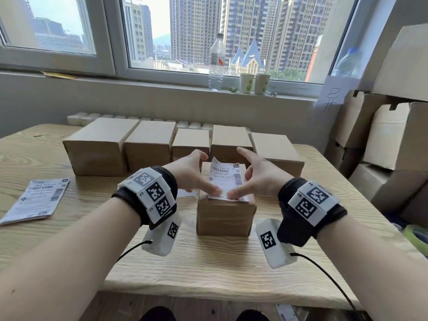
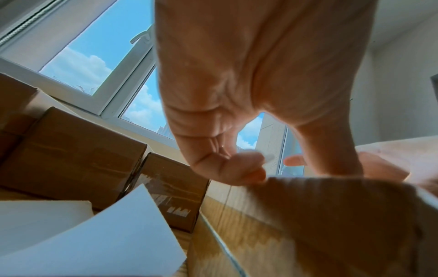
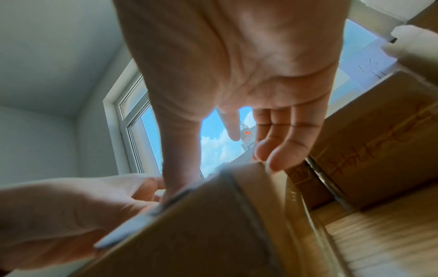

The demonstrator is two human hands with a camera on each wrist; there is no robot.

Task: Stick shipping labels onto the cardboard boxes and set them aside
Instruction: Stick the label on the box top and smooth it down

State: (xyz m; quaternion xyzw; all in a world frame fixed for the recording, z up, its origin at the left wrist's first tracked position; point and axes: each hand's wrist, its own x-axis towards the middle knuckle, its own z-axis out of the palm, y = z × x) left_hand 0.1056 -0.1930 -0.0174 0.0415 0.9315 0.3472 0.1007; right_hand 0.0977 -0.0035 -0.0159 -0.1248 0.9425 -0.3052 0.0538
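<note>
A small cardboard box (image 1: 225,214) stands on the wooden table (image 1: 208,262) in front of me. A white shipping label (image 1: 228,180) with barcodes lies on its top; the label's far left corner curls up. My left hand (image 1: 203,174) reaches in from the left, thumb pressing the label's near edge, fingers loosely bent by the far left corner. My right hand (image 1: 246,176) comes from the right, thumb beside the other thumb and fingers (image 3: 279,150) straight above the box (image 3: 213,224). In the left wrist view the bent fingers (image 2: 232,168) hover at the box's (image 2: 331,215) top edge.
Several plain cardboard boxes (image 1: 148,147) stand in a row behind. A stack of labels (image 1: 37,198) lies at the left; a white sheet (image 2: 94,243) lies under the left wrist. Large cartons (image 1: 382,135) are piled at the right, with a tape roll (image 1: 416,237). A bottle (image 1: 216,63) and cups (image 1: 254,83) stand on the sill.
</note>
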